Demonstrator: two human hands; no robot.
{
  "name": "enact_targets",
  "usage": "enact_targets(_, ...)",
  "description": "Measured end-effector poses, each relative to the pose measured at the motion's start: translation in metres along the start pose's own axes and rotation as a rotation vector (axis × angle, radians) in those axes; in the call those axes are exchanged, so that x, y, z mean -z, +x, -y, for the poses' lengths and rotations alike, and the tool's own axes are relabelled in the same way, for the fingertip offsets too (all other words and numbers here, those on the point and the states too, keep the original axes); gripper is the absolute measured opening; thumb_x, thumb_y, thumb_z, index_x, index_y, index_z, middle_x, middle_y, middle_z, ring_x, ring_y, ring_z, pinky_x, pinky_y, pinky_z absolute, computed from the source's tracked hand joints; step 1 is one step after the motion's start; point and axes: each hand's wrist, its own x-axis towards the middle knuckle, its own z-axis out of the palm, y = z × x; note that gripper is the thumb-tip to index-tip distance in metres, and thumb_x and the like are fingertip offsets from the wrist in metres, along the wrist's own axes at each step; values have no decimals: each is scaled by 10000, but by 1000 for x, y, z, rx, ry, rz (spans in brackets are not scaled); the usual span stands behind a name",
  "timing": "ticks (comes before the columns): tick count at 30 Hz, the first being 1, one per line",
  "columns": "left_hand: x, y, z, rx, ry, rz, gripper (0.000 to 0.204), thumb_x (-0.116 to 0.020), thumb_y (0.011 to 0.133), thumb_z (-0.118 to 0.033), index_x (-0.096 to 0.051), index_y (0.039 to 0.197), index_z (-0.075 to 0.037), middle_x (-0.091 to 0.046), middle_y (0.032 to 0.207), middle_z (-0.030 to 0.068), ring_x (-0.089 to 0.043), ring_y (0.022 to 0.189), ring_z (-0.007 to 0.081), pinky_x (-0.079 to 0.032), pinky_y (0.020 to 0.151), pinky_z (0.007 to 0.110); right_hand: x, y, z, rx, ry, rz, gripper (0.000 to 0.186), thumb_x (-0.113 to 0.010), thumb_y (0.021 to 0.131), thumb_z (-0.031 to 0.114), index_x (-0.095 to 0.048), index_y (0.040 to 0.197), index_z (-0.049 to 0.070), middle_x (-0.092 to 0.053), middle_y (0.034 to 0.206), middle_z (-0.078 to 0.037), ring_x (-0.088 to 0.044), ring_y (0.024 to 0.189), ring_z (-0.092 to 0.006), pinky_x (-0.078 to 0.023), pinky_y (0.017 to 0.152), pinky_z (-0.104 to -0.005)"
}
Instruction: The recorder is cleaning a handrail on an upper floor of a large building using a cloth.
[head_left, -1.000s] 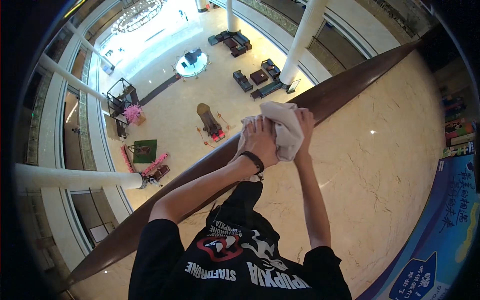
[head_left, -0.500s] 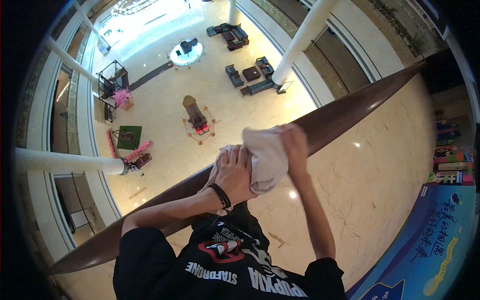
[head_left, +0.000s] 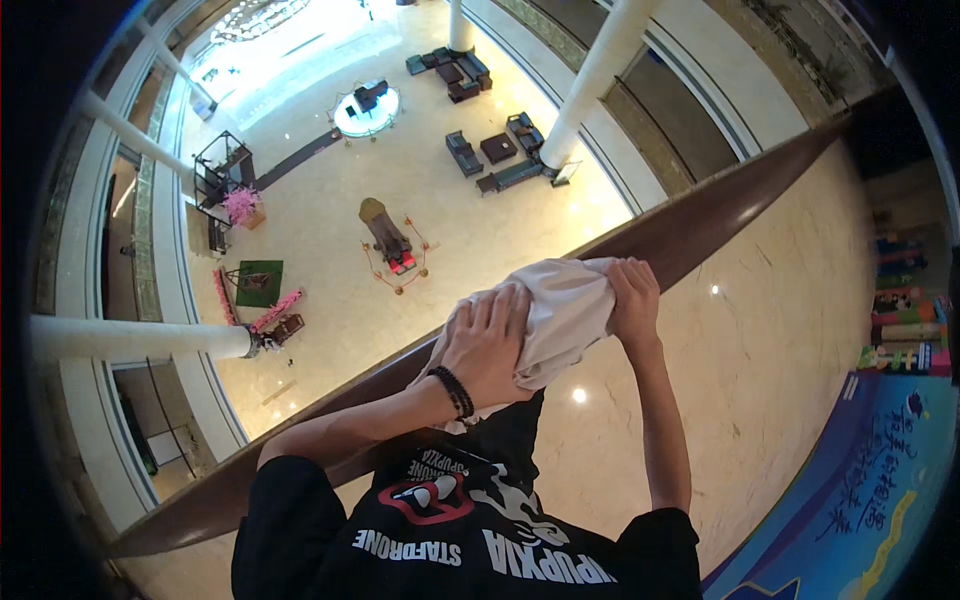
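A white cloth (head_left: 560,315) lies bunched on the dark brown handrail (head_left: 700,215) of a balcony. My left hand (head_left: 490,345) presses flat on the cloth's near end, a black band around its wrist. My right hand (head_left: 632,300) grips the cloth's far end against the rail. Both forearms reach up from my black printed shirt at the bottom of the view.
Beyond the rail the view drops to a lobby floor far below with sofas (head_left: 500,160), a round table (head_left: 365,110), a small stand (head_left: 388,240) and white columns (head_left: 600,70). A polished marble floor (head_left: 780,330) and a blue printed mat (head_left: 850,500) lie to my right.
Both hands and the cloth have slid along the rail, shifting a little left and lower in view, and the cloth is spread flatter under my left hand.
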Motion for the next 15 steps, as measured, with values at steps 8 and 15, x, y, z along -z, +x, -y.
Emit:
enact_targets(8, -62, 62, -47, 81, 214, -171, 1153, -823, 636, -585, -398, 1466, 93, -362, 1488, 317, -302, 1412, 501, -222, 1168, 634, -3, -9, -35, 252, 282, -47, 254, -698, 708, 292, -664, 846, 81, -613, 728, -76, -596, 636, -291, -441, 596, -413)
enact_targets(15, -73, 197, -119, 60, 215, -36, 1211, -845, 609, -589, -357, 1480, 97, -402, 1486, 252, -384, 1391, 423, -297, 1158, 560, 56, -18, -244, 106, -10, 35, 356, -738, 736, 424, -648, 846, 98, -629, 755, -67, -626, 674, -284, -466, 615, -403)
